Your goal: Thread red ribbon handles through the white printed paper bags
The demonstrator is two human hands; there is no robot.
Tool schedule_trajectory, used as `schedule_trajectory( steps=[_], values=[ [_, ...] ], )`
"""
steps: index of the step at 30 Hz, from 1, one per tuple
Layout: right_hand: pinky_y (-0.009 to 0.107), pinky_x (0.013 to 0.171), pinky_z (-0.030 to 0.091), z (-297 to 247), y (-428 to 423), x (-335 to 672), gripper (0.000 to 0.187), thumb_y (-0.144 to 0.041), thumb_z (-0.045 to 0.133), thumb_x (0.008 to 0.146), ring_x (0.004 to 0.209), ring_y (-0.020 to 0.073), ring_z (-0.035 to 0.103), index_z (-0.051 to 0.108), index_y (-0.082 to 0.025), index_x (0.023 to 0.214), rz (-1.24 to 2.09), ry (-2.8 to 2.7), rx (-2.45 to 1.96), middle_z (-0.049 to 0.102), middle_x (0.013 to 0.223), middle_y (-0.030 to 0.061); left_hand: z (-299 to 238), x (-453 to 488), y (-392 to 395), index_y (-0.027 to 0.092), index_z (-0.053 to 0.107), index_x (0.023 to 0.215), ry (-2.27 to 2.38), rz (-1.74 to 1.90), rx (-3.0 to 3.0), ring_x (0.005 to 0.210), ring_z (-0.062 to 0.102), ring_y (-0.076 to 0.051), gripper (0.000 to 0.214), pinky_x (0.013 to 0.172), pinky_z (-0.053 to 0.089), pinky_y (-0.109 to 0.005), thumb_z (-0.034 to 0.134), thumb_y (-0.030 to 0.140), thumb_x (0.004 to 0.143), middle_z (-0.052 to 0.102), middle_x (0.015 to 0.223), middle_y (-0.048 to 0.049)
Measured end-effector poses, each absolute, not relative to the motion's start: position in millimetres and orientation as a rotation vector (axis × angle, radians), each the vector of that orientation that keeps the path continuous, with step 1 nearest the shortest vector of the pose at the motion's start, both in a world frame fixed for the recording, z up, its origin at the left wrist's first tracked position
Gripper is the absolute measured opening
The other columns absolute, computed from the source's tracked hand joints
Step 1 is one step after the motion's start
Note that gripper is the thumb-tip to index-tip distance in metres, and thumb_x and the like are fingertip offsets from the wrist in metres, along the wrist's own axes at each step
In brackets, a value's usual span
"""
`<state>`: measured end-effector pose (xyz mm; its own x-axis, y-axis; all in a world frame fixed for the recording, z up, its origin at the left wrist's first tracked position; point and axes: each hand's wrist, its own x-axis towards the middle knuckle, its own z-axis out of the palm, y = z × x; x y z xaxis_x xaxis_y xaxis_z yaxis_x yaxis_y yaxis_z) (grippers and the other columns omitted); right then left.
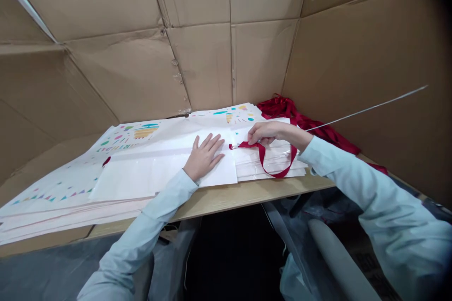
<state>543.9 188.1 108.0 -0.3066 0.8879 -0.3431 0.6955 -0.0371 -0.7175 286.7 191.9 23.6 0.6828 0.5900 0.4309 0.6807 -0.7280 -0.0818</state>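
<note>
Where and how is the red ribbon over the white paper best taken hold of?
Probably near the left end of the red ribbon, pinched with thumb and finger from the right. The stretch there is nearly straight, and the right hand holds it; the rest curves loosely and would likely give.

Workshop or packing station, we judge: cardboard walls (pixel 199 63) beyond our left hand (pixel 205 156) and right hand (pixel 265 132), desk (pixel 226 199) below both, stacked printed paper (pixel 67 174) beside left hand, red ribbons (pixel 280 106) heaped beyond right hand.
</note>
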Motion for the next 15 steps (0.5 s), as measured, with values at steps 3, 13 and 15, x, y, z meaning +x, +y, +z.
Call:
schedule_trajectory(
  steps=[3,13,15],
  values=[
    [0.026,0.04,0.027,107,191,545,0.021,-0.036,0.073,0.064,0.043,0.0092,0.036,0.063,-0.019,0.058,1.133,-2.056,-1.721,0.046,0.051,0.002,16,286,192,0.021,0.044,0.14,-0.997,-0.631,-2.62,0.139,0.031,-0.028,0.049,0.112,0.014,-0.056,0.033,0.042,0.097,0.042,0.145,-0.0111],
    [0.025,0.041,0.024,114,198,509,0.012,-0.028,0.071,0.064,0.044,0.0088,0.037,0.066,-0.018,0.064,1.282,-2.033,-1.646,0.049,0.053,0.0022,23,284,189,0.023,0.047,0.139,-1.005,-0.7,-2.658,0.137,0.034,-0.028,0.048,0.113,0.014,-0.055,0.037,0.043,0.096,0.045,0.143,-0.0096],
    [0.026,0.042,0.026,117,197,506,0.013,-0.03,0.073,0.063,0.046,0.01,0.04,0.066,-0.019,0.063,1.221,-2.034,-1.698,0.051,0.056,0.0034,24,284,189,0.024,0.048,0.138,-1.004,-0.712,-2.664,0.137,0.035,-0.028,0.047,0.112,0.014,-0.055,0.038,0.043,0.096,0.046,0.142,-0.0095]
  ],
)
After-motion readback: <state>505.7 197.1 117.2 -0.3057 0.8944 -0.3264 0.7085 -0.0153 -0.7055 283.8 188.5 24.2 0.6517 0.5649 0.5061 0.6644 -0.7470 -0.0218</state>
